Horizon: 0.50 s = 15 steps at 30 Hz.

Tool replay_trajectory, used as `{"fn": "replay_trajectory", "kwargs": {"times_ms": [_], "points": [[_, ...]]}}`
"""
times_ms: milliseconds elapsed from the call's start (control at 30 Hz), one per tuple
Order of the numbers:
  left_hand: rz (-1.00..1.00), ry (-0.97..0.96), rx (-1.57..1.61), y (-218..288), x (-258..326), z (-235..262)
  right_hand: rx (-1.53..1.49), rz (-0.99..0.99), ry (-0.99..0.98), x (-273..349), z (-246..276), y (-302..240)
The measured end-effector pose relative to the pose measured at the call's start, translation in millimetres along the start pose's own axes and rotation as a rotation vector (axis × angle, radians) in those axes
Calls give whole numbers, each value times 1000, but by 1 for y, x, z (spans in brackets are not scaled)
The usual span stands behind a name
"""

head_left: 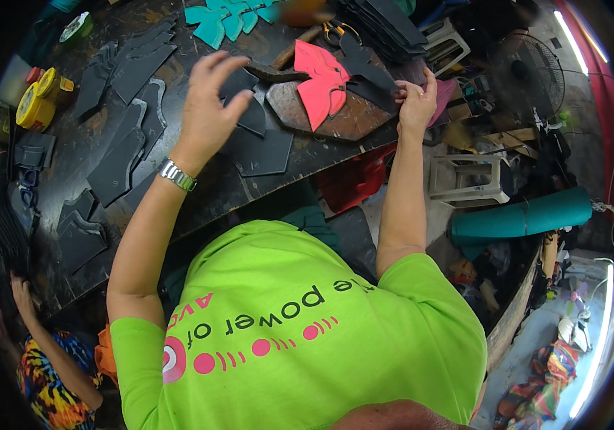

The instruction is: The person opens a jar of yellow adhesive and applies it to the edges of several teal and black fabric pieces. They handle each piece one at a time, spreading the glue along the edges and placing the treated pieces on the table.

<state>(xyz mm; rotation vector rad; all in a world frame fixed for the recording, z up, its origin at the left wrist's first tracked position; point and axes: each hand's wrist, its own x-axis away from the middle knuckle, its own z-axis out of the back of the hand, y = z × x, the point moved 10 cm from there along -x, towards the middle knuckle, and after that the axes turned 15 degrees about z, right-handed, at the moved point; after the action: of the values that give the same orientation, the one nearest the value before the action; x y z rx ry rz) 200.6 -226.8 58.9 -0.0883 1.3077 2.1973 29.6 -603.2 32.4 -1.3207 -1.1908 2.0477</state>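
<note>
My left hand (210, 104) hovers with its fingers spread, holding nothing, above black cut pieces. A curved dark strip (276, 73) reaches from beside its fingers toward a small stack of pink cut pieces (321, 82). These pink pieces lie on a worn wooden board (343, 122) at the table's near edge. To their right is a black cut piece (375, 80) with winglike lobes. My right hand (419, 100) has its thumb and bent fingers closed at this piece's right edge, one finger raised. Flat black panels (260, 152) lie below my left hand.
Several black panels (117, 161) cover the dark table (196, 197) on the left, near yellow tubs (37, 104). Teal pieces (232, 18) and orange-handled scissors (341, 32) lie at the back. Another person's arm (60, 358) is at lower left. White stools (468, 179) and a teal roll (522, 222) stand right.
</note>
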Motion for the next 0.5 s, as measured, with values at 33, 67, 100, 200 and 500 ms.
{"fn": "replay_trajectory", "kwargs": {"times_ms": [33, 67, 100, 200, 500], "points": [[-67, -69, 66, 13, 6, -10, -23, -6, -44, 1, -4, 2], [-108, -133, 6, 23, 11, -22, -19, -47, -73, 3, -6, 6], [-188, -144, -67, 35, 17, -31, -25, -55, -105, 6, -10, 8], [-323, -281, -197, 56, 33, -66, 44, 62, -141, 9, -19, 0], [-364, -356, -305, 67, 33, -110, 98, 267, 152, -4, 27, -32]]}}
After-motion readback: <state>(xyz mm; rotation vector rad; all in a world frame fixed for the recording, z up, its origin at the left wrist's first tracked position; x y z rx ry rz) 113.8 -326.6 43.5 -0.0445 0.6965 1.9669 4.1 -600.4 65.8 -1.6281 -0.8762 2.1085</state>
